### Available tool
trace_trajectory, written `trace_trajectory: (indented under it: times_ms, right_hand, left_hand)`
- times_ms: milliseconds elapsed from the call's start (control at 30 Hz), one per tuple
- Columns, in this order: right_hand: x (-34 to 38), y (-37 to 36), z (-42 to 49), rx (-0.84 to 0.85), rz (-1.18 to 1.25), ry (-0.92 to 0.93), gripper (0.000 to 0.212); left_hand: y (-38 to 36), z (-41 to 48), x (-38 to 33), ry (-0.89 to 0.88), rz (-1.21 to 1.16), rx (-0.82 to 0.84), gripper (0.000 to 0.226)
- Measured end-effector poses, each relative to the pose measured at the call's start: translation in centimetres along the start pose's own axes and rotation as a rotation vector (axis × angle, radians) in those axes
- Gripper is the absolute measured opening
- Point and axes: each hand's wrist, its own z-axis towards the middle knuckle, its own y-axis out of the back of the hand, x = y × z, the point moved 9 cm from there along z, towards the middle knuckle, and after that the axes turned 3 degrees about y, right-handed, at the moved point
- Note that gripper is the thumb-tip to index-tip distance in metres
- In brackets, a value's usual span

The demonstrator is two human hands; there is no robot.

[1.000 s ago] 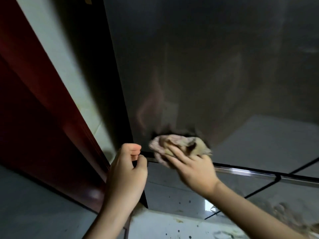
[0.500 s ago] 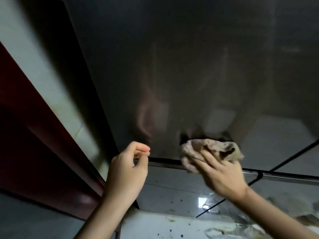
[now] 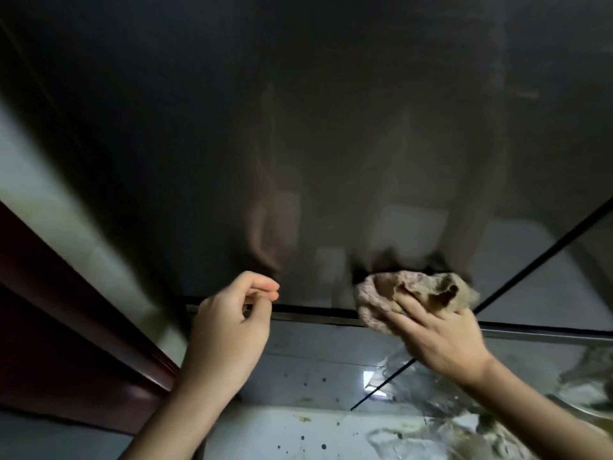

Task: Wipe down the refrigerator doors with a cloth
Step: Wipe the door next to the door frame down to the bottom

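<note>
A dark, glossy refrigerator door (image 3: pixel 331 127) fills most of the view and mirrors my arms. My right hand (image 3: pixel 438 336) presses a crumpled pinkish-brown cloth (image 3: pixel 414 297) against the door's bottom edge, just above the black gap and metal strip (image 3: pixel 315 315) that divide it from the lower door (image 3: pixel 315 353). My left hand (image 3: pixel 229 327) hovers to the left of the cloth near that same gap, fingers loosely curled with thumb and fingertips nearly touching, holding nothing.
A dark red wooden frame (image 3: pixel 66 320) and a pale wall strip (image 3: pixel 49 210) run along the left of the fridge. Below lies a stained, speckled light floor (image 3: pixel 298 433), with crumpled clear plastic (image 3: pixel 464 436) at the lower right.
My right hand has slid the cloth rightward along the door's bottom edge. My left hand has come off the door's left corner, its fingers now loosely curled in the air.
</note>
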Motion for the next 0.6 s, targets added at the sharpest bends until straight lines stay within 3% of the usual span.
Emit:
trace_trajectory:
  times_ms: [133, 233, 333, 467, 600]
  right_hand:
    - [4.6, -1.3, 4.6, -0.122, 0.118, -0.094, 0.046]
    - [6.4, -0.8, 7.3, -0.115, 0.095, 0.017, 0.053]
    - [3.7, -0.8, 4.4, -0.041, 0.054, 0.105, 0.051]
    - [-1.5, 0.4, -1.8, 0.022, -0.014, 0.056, 0.046]
    - [-0.3, 0.2, -0.9, -0.075, 0.066, -0.027, 0.043]
  left_hand:
    - [-0.3, -0.1, 0.2, 0.013, 0.039, -0.005, 0.016]
    - [-1.0, -0.2, -0.3, -0.004, 0.138, -0.021, 0.013]
    - [-2.0, -0.5, -0.5, 0.014, 0.145, 0.003, 0.022]
    - [-2.7, -0.9, -1.1, 0.003, 0.081, 0.021, 0.029]
    - [-2.8, -0.9, -1.3, -0.016, 0.063, 0.011, 0.03]
